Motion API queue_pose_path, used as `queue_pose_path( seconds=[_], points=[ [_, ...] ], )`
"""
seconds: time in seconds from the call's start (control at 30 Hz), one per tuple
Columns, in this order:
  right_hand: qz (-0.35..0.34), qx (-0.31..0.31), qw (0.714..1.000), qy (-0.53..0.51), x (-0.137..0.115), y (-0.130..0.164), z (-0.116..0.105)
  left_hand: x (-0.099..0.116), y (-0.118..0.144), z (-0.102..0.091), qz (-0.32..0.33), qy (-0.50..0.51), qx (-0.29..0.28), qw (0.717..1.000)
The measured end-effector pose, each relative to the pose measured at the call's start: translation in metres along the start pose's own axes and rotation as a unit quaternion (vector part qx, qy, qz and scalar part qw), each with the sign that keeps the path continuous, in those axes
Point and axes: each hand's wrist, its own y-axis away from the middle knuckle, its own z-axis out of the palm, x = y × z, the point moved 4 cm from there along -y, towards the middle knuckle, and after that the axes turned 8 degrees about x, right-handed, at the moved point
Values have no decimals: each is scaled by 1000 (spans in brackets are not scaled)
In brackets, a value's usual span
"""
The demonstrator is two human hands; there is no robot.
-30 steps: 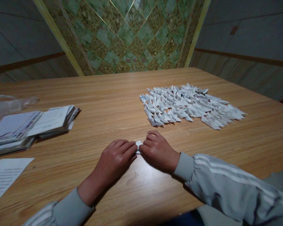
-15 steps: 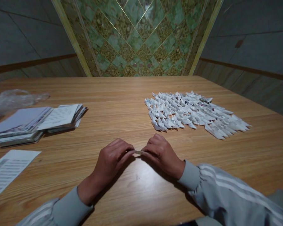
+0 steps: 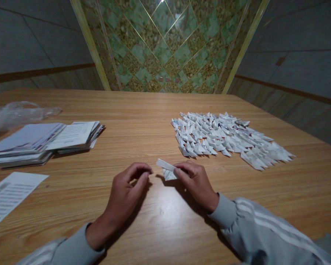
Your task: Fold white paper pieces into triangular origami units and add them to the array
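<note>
Since the earlier frame, my left hand (image 3: 124, 195) has let go of the folded paper piece (image 3: 167, 170) and now rests beside it, fingers curled but holding nothing. From the head view, my right hand (image 3: 195, 182) pinches the piece just above the bench (image 3: 143, 110), near the pile of folded pieces (image 3: 226, 138).

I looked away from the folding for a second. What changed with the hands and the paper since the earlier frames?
The left hand has let go of the small folded paper piece and drawn slightly apart, fingers curled and empty. The right hand alone pinches the piece, now raised with one flap sticking up. The pile of folded pieces, the paper stacks and the loose sheet lie as before on the table.
</note>
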Motion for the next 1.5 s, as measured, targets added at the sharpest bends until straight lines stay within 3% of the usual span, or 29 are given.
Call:
queue_pose_path(
  seconds=[0.07,0.13,0.2,0.3,0.47,0.77,1.07,1.5],
  points=[
    [-91,26,992,87,-9,2,-1,1,11,15,-38,48,-99,993],
    [-176,18,971,158,-20,6,2,2,19,26,-78,95,-151,981],
    [-227,-4,954,197,-28,11,6,2,21,31,-118,139,-150,972],
    [-247,-33,947,202,-34,14,10,-1,18,32,-170,194,-112,960],
    [-218,-57,965,134,-32,15,15,-6,16,32,-200,230,-82,949],
    [-74,-48,996,-2,-26,12,17,-4,14,32,-162,232,-88,955],
    [-2,-52,997,-55,-24,12,16,-6,15,33,-176,259,-102,944],
    [86,-63,985,-137,-16,12,18,-2,20,35,-60,184,-134,972]
  ],
)
